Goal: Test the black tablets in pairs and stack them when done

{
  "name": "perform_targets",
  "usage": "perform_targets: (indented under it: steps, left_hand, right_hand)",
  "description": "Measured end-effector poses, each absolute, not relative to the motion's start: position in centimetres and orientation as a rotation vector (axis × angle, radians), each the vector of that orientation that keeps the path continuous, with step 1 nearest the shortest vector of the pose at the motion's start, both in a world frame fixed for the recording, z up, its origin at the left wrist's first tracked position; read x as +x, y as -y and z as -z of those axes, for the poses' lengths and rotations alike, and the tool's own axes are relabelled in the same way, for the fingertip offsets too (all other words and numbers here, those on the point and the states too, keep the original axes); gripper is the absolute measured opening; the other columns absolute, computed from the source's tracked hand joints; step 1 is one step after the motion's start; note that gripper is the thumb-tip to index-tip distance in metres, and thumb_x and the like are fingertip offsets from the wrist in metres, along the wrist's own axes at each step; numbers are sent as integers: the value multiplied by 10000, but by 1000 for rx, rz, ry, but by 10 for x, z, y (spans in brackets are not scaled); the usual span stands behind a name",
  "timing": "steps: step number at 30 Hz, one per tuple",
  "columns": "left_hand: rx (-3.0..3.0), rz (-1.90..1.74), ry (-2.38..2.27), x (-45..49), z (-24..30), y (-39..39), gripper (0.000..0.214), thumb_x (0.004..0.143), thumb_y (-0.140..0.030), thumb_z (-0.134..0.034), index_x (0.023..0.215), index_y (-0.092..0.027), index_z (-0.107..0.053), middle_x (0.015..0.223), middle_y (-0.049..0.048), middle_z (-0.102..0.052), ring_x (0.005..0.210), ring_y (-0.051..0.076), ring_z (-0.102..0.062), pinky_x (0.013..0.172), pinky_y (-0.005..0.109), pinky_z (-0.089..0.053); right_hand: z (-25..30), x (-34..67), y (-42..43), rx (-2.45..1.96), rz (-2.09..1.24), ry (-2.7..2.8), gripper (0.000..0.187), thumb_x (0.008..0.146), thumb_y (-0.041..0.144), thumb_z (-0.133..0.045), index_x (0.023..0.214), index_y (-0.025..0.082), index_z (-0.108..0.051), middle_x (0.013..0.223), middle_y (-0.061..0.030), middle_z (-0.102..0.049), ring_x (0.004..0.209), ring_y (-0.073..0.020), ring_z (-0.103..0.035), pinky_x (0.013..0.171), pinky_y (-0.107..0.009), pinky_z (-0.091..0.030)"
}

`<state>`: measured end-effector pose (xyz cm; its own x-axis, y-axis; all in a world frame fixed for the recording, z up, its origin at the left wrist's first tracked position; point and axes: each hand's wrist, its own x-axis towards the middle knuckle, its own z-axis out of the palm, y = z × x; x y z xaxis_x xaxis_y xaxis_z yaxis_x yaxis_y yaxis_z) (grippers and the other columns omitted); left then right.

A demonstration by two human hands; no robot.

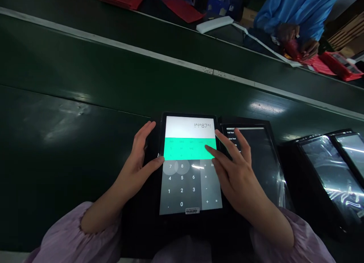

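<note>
A tablet (pixel 182 184) lies face up in front of me, lit with a calculator: white display strip, green function panel, dark number keys. The display reads a short string with 87 in it, and a small barcode label sits at the bottom edge. My left hand (pixel 136 160) rests at its left side, thumb on the edge and fingers stretched out. Over its right side is my right hand (pixel 239 172), fingers spread, the index fingertip at the green panel. Partly behind that hand, a second tablet (pixel 264 160) shows a dark screen with a text list.
More tablets (pixel 330 168) with glossy, reflecting screens lie at the right. A pale rail (pixel 170 60) crosses the green worktop (pixel 71 81). Beyond it, a person in blue (pixel 295 13) handles red packaging (pixel 318 62), near a white foam strip (pixel 214 24) and red sheets (pixel 183 10).
</note>
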<state>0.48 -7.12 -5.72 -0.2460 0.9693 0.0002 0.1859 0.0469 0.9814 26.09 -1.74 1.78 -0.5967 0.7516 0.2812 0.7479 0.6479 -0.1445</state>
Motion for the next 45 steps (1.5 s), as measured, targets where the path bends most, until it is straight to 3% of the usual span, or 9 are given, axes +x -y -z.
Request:
perform_targets:
  steps: [8,12,15,21,24,27,32,41,45]
  left_hand:
    - [1042,-1334,-1631,9,53,68,635,884,-415,-728,1505,-369,-607,1737,16,-449,1681,358,-243,1366,623,-190]
    - [1009,-1336,-1670,9,49,65,545,891,-436,-700,1432,-377,-675,1749,-16,-433,1683,358,-230,1377,611,-136]
    - [1035,-1340,-1692,9,48,59,474,929,-466,-641,1388,-369,-706,1751,-19,-433,1672,337,-266,1385,575,-111]
    - [871,-1388,-1671,13,42,32,534,781,-427,-740,1298,-295,-720,1649,64,-560,1603,341,-409,1359,518,-259]
    - [787,-1346,-1668,14,36,21,601,708,-420,-790,1287,-292,-688,1449,74,-698,1399,363,-619,1245,548,-450]
    - [753,-1301,-1704,15,32,15,595,657,-396,-830,1222,-294,-670,1215,51,-761,1155,338,-729,1004,491,-623]
    - [740,-1304,-1738,16,26,13,508,692,-424,-791,1165,-275,-682,1133,64,-760,1073,332,-741,838,438,-645]
    - [622,-1240,-1792,20,9,3,407,748,-405,-737,1135,-279,-729,1057,72,-787,1094,351,-746,815,439,-642]
    - [639,-1338,-1661,19,20,8,458,786,-390,-715,1235,-304,-740,1274,54,-788,1294,350,-698,1048,480,-621]
  right_hand:
    - [-29,306,3,-1319,71,2387,366,1127,332,-466,1233,298,-814,1666,-24,-540,1656,-463,-252,1235,-833,-342]
    - [-28,340,-3,-1403,97,2335,340,1108,365,-521,1260,310,-820,1660,-32,-546,1657,-454,-253,1267,-764,-356]
    - [-19,347,-2,-1416,86,2321,352,1109,402,-519,1267,315,-821,1680,-26,-522,1656,-473,-239,1250,-787,-359]
    - [-20,353,5,-1380,18,2227,335,1110,389,-520,1298,348,-794,1624,-20,-586,1611,-424,-370,1234,-742,-425]
    - [-23,361,11,-1362,29,2173,333,1113,364,-516,1349,395,-749,1594,-20,-613,1583,-407,-425,1189,-689,-497]
    - [-24,368,17,-1351,6,2159,330,1108,346,-532,1356,395,-743,1580,-29,-626,1559,-406,-461,1145,-647,-549]
    - [-25,378,26,-1347,-13,2155,305,1110,325,-542,1310,316,-772,1581,-54,-624,1529,-371,-508,1132,-612,-578]
    - [-27,373,38,-1088,-134,2384,282,1096,248,-553,1141,236,-831,1554,-84,-648,1578,-351,-440,1157,-585,-582]
    - [-28,364,41,-976,-200,2501,268,1074,226,-579,1103,244,-845,1560,-86,-643,1598,-370,-412,1102,-586,-621]
